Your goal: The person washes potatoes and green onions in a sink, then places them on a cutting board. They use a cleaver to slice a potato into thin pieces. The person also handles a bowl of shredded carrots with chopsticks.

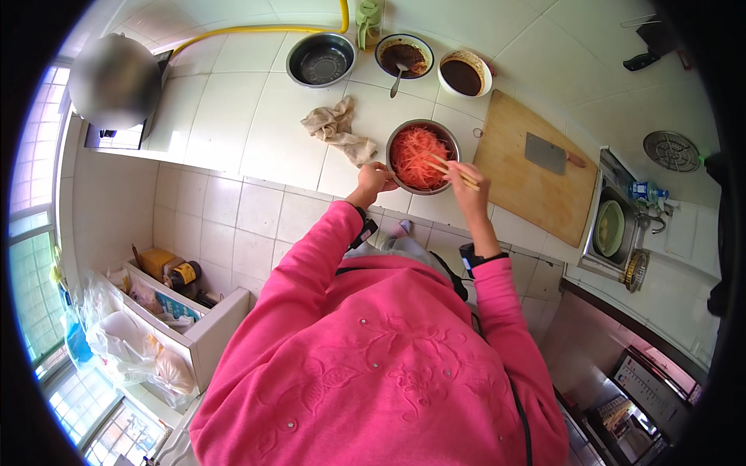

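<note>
A steel bowl (pixel 454 144) stands near the front edge of the tiled counter, filled with orange-red shredded vegetable (pixel 417 152), which looks like carrot. My left hand (pixel 375 179) grips the bowl's rim at its lower left. In my right hand (pixel 468 182) is a pair of wooden chopsticks (pixel 437 165), their tips in the shreds. A crumpled beige cloth (pixel 338 129) lies left of the bowl. On its right, a wooden cutting board (pixel 507 169) carries a cleaver (pixel 546 154) with a wooden handle.
Along the back stand an empty steel basin (pixel 321 60), a green-lidded jug (pixel 368 26), a bowl of dark sauce with a spoon (pixel 403 56) and a white bowl of dark liquid (pixel 464 74). A sink (pixel 619 230) is far right, a round pan or lid (pixel 115 81) far left.
</note>
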The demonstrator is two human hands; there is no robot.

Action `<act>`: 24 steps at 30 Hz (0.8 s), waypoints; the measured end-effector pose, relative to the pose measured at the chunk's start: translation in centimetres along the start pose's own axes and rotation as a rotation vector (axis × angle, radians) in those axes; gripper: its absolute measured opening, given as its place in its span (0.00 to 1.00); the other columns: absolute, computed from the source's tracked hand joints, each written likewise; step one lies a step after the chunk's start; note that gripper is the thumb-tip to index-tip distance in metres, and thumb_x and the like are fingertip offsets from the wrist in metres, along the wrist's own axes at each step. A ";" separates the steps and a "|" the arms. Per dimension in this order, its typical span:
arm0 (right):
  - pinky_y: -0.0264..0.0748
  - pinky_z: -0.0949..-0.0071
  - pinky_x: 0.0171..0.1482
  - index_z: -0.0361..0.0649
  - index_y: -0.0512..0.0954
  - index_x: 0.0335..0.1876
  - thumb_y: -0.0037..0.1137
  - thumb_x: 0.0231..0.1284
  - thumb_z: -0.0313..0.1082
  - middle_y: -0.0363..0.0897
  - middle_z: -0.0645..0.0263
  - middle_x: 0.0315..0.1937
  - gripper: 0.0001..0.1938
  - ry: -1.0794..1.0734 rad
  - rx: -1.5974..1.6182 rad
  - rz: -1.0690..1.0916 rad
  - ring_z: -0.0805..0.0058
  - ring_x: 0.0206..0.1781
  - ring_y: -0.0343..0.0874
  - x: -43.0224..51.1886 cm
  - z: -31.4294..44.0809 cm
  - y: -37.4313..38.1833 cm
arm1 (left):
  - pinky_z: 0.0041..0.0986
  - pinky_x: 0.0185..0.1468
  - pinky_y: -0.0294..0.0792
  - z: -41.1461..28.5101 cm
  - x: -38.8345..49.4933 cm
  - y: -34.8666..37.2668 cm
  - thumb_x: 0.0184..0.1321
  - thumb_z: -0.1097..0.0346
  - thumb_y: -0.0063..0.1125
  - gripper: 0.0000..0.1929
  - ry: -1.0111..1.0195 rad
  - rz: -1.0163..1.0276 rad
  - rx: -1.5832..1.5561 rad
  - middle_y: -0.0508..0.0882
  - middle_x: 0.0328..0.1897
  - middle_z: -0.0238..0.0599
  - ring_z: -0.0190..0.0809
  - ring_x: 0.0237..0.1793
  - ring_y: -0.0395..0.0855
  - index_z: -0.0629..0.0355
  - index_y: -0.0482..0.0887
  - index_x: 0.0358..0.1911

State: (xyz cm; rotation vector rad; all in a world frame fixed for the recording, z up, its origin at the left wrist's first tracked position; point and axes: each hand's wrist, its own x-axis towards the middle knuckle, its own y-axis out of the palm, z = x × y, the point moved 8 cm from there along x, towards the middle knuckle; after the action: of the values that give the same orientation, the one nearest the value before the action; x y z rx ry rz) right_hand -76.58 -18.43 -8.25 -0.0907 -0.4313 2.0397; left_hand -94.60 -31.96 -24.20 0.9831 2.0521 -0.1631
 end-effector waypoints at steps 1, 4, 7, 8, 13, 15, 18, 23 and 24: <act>0.81 0.78 0.31 0.30 0.81 0.40 0.55 0.64 0.28 0.84 0.55 0.31 0.08 0.018 -0.027 -0.001 0.71 0.31 0.86 0.1 -0.5 -0.6 | 0.33 0.32 0.85 0.2 -0.1 0.0 0.57 0.81 0.58 0.05 -0.013 -0.007 -0.019 0.84 0.30 0.52 0.49 0.27 0.88 0.69 0.75 0.33; 0.80 0.78 0.31 0.31 0.82 0.40 0.55 0.63 0.28 0.84 0.56 0.31 0.08 0.074 -0.058 -0.131 0.71 0.30 0.86 0.2 -1.8 -1.5 | 0.33 0.32 0.85 0.2 -0.2 0.1 0.57 0.81 0.58 0.05 -0.005 -0.009 -0.004 0.84 0.30 0.51 0.48 0.27 0.87 0.69 0.75 0.33; 0.81 0.80 0.32 0.29 0.82 0.40 0.56 0.63 0.27 0.84 0.58 0.30 0.08 -0.126 -0.140 0.036 0.75 0.31 0.85 0.4 -0.9 1.5 | 0.32 0.35 0.85 0.5 -0.1 0.2 0.59 0.79 0.57 0.05 -0.016 0.018 0.012 0.84 0.32 0.51 0.48 0.29 0.88 0.68 0.74 0.36; 0.81 0.80 0.32 0.29 0.82 0.41 0.56 0.64 0.28 0.85 0.58 0.29 0.09 -0.068 -0.036 0.139 0.76 0.31 0.85 0.3 -1.6 2.6 | 0.32 0.36 0.85 0.4 0.0 0.3 0.61 0.78 0.56 0.05 -0.014 0.030 0.019 0.84 0.33 0.52 0.49 0.30 0.88 0.68 0.74 0.37; 0.80 0.80 0.33 0.29 0.82 0.43 0.57 0.63 0.29 0.85 0.57 0.31 0.10 0.218 -0.042 -0.046 0.74 0.30 0.86 0.9 -4.3 1.0 | 0.33 0.38 0.85 0.6 0.2 0.1 0.61 0.78 0.56 0.05 -0.001 0.014 0.057 0.84 0.34 0.52 0.49 0.32 0.88 0.67 0.73 0.37; 0.79 0.80 0.32 0.32 0.83 0.41 0.57 0.62 0.30 0.86 0.56 0.29 0.09 0.006 -0.005 -0.103 0.73 0.30 0.86 1.8 -1.8 0.6 | 0.34 0.39 0.85 0.9 0.2 0.3 0.61 0.78 0.56 0.05 -0.029 0.031 0.016 0.84 0.34 0.52 0.50 0.33 0.88 0.67 0.73 0.37; 0.79 0.79 0.31 0.34 0.83 0.42 0.57 0.63 0.32 0.86 0.56 0.29 0.10 0.108 -0.028 -0.035 0.73 0.30 0.86 2.0 -0.5 0.6 | 0.33 0.38 0.85 0.6 0.2 0.2 0.60 0.78 0.57 0.06 -0.017 0.024 0.038 0.85 0.34 0.52 0.49 0.32 0.88 0.67 0.73 0.38; 0.78 0.80 0.29 0.30 0.82 0.38 0.52 0.64 0.31 0.85 0.59 0.24 0.11 0.436 -0.169 -0.152 0.74 0.28 0.86 -0.3 -0.8 -2.7 | 0.33 0.37 0.85 0.6 0.1 0.0 0.60 0.78 0.57 0.05 -0.011 0.016 0.046 0.85 0.32 0.51 0.48 0.31 0.88 0.66 0.74 0.36; 0.81 0.80 0.28 0.28 0.81 0.39 0.57 0.63 0.31 0.84 0.57 0.27 0.11 0.506 -0.183 -0.114 0.75 0.26 0.85 -0.7 -1.4 -2.2 | 0.33 0.37 0.84 0.5 0.1 0.0 0.60 0.78 0.57 0.05 -0.014 0.015 0.055 0.85 0.32 0.51 0.48 0.30 0.88 0.66 0.74 0.36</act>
State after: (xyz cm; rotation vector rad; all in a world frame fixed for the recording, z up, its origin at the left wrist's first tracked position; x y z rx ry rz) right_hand -74.09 -17.79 -8.87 -0.6622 -0.2925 1.7789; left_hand -94.31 -32.11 -24.64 1.0284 2.0367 -0.2190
